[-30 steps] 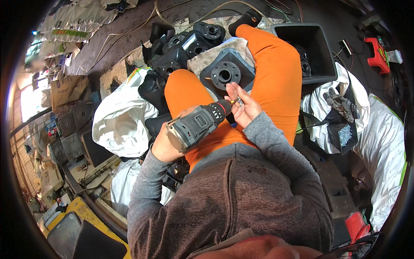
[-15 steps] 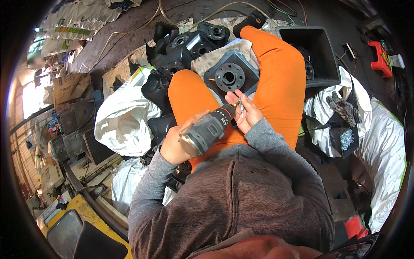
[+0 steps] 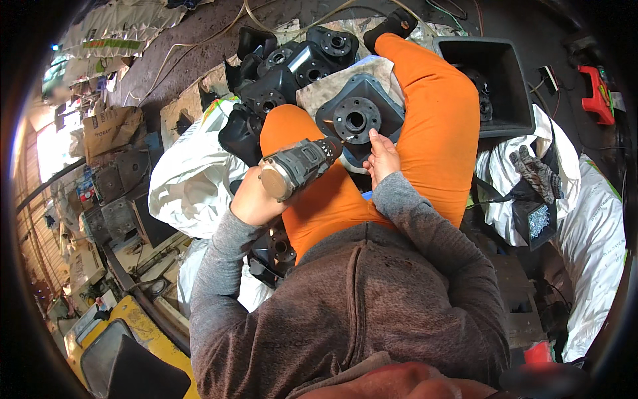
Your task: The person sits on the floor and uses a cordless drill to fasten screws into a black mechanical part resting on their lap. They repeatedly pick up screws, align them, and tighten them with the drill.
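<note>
My left hand [image 3: 254, 201] is wrapped round a grey and black cordless drill [image 3: 299, 167], whose chuck points right and away from me. Its tip comes close to the near edge of a round black flange [image 3: 357, 120] with a ring of holes. That flange sits on a dark square moulded part [image 3: 387, 110] between my knees. Beside the flange's near right rim, the fingers of my right hand [image 3: 383, 159] are pinched together; what they hold, if anything, is too small to make out.
Several similar black flanged parts [image 3: 286, 73] are piled beyond my left knee. A black bin [image 3: 495, 130] stands right of my other leg. Farther right, a small box of screws [image 3: 538, 221] and a patterned glove [image 3: 536, 171] rest on a white sack [image 3: 495, 213]. Another white sack [image 3: 186, 193] stands left.
The drill has shifted slightly left and away from my right hand, its tip now close to the flange. My right hand has moved from the chuck to the flange's rim.
</note>
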The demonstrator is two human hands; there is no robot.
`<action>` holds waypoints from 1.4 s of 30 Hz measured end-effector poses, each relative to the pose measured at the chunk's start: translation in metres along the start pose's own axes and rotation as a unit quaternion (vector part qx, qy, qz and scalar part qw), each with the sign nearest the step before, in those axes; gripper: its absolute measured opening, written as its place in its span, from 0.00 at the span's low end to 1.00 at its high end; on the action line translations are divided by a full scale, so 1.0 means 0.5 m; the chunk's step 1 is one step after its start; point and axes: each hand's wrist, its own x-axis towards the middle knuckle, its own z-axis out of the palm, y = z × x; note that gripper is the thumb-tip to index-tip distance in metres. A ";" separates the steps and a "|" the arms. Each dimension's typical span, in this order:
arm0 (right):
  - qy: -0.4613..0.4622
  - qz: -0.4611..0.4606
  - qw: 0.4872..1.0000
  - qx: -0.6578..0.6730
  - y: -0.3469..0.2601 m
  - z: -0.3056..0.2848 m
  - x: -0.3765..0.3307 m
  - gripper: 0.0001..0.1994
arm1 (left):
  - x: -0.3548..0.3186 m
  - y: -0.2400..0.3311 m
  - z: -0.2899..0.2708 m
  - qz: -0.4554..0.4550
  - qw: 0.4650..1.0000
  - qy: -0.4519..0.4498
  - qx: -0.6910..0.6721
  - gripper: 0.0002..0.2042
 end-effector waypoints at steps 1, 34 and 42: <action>-0.003 -0.002 1.000 -0.003 0.004 0.000 0.006 0.15 | 0.006 -0.007 -0.011 -0.008 1.000 -0.024 0.006 0.24; 0.008 -0.029 0.997 -0.069 0.006 0.003 0.007 0.16 | 0.047 0.062 0.014 -0.007 0.996 -0.081 0.042 0.20; -0.165 0.110 0.965 0.171 -0.027 -0.077 -0.052 0.16 | -0.043 0.075 0.020 0.066 0.997 -0.045 0.013 0.27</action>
